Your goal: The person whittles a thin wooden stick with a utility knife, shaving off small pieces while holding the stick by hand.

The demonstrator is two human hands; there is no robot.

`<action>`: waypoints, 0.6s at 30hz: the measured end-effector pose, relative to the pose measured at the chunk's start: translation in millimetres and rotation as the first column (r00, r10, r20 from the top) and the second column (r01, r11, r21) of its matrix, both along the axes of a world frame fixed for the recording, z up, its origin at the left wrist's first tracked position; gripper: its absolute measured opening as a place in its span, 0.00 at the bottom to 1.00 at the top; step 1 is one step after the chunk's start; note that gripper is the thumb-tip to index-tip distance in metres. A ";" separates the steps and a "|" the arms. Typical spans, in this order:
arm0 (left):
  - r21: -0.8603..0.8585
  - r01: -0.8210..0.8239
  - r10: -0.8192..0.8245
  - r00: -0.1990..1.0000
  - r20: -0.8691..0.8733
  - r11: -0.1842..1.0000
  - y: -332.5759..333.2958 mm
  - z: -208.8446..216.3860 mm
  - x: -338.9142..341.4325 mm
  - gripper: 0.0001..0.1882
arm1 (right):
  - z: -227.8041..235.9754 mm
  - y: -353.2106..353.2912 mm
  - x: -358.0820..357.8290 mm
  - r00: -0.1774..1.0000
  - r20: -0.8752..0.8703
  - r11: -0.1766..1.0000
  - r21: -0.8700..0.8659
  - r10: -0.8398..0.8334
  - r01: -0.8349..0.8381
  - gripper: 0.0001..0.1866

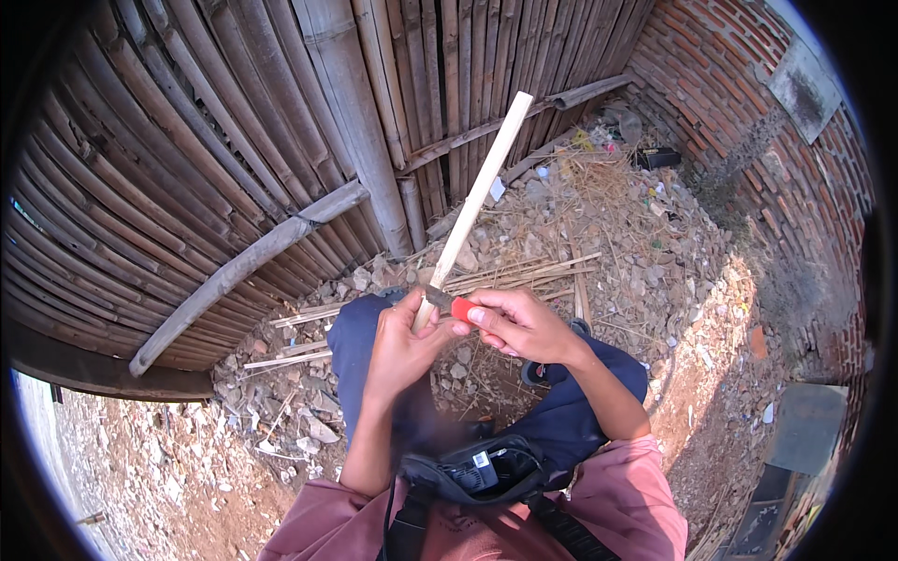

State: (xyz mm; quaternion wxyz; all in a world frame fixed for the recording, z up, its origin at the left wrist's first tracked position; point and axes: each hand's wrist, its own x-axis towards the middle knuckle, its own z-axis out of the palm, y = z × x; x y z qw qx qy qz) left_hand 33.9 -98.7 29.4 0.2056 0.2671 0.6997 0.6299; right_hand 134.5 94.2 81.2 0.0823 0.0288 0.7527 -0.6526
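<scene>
A long pale wooden strip (481,185) slants up and away in front of me, its near end between the fingers of my left hand (402,341). My right hand (526,325) is closed on the red handle of a knife (462,309). The short dark blade lies across the strip close to its lower end, touching it. My left thumb and fingers reach to just beside the red handle. Part of the right fingers is hidden behind the palm.
Several thin split sticks (533,273) lie on the stony ground beyond my hands. A bamboo wall (271,122) rises at the left and far side, and a brick wall (748,103) stands at the right. An open black bag (505,467) rests against my waist, between my bent legs.
</scene>
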 end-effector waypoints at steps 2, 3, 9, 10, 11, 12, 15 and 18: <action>-0.002 0.039 -0.039 0.999 -0.006 0.999 -0.6 1.7 2.4 0.16 | -5.4 1.7 -1.7 0.996 0.055 0.997 0.016 0.071 -0.072 0.14; -0.003 0.059 -0.059 0.998 -0.016 0.998 -1.4 -0.2 3.1 0.16 | -8.0 2.5 -1.8 0.996 0.060 0.998 0.007 0.069 -0.070 0.13; 0.084 0.177 -0.185 0.978 0.099 0.981 -6.9 -12.3 -1.0 0.15 | -9.8 -1.0 -1.1 0.999 0.030 0.999 0.006 0.042 -0.042 0.14; 0.083 0.182 -0.191 0.975 0.116 0.980 -7.0 -11.3 -1.1 0.14 | -9.8 -1.1 -1.2 0.999 0.008 0.999 0.023 0.041 -0.041 0.14; 0.072 0.181 -0.189 0.975 0.117 0.981 -6.8 -11.2 -1.2 0.14 | -9.8 -1.1 -1.2 0.999 -0.013 0.998 0.040 0.040 -0.040 0.15; 0.062 0.181 -0.187 0.975 0.117 0.982 -6.6 -11.2 -1.3 0.14 | -10.8 -0.7 -1.3 0.999 -0.014 0.999 0.041 0.037 -0.036 0.15; 0.092 0.162 -0.171 0.980 0.098 0.983 -4.1 -15.4 -0.7 0.13 | -12.5 0.6 -1.7 0.999 -0.009 0.999 0.037 0.033 -0.033 0.15; 0.101 0.161 -0.170 0.981 0.091 0.982 -2.5 -19.2 -0.1 0.13 | -12.1 0.6 -1.9 0.999 0.005 0.999 0.028 0.031 -0.032 0.15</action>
